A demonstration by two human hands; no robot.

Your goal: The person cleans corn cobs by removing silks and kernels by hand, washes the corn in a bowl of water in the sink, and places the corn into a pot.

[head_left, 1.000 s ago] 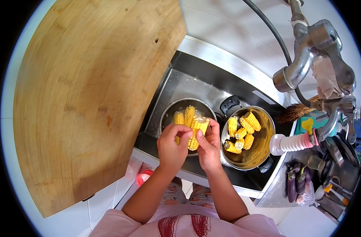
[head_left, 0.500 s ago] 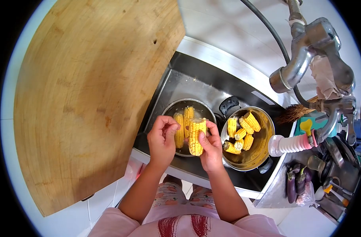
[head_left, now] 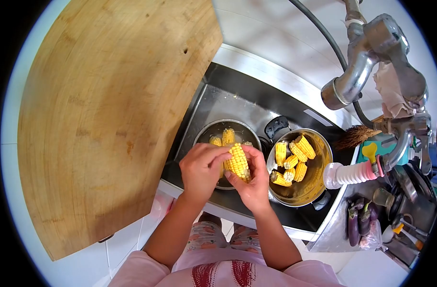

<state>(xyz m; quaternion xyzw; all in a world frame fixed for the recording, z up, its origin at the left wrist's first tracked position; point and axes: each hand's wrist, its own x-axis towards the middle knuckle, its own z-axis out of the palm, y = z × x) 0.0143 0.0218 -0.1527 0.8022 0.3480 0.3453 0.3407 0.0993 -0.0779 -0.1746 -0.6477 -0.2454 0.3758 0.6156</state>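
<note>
The corn cob was held up over the near side of a metal bowl, its ends pointing to about 11 and 5 o'clock; the right hand was clamped on it from the 4 o'clock side, thumb across its lower end — a grip that seemed meant to steady it and leave the upper face bare; the left hand had its thumb and forefinger drawn together at the cob's 10 o'clock edge, though I cannot tell whether they gripped anything; more cobs lay in the bowl, beneath the hands, where it could probably catch loose bits; at 3 o'clock from the held cob, just beside the bowl, a pot contained short corn pieces, within easy reach; both vessels stood in the sink, with the tap at 2 o'clock, apparently handy for rinsing.
</note>
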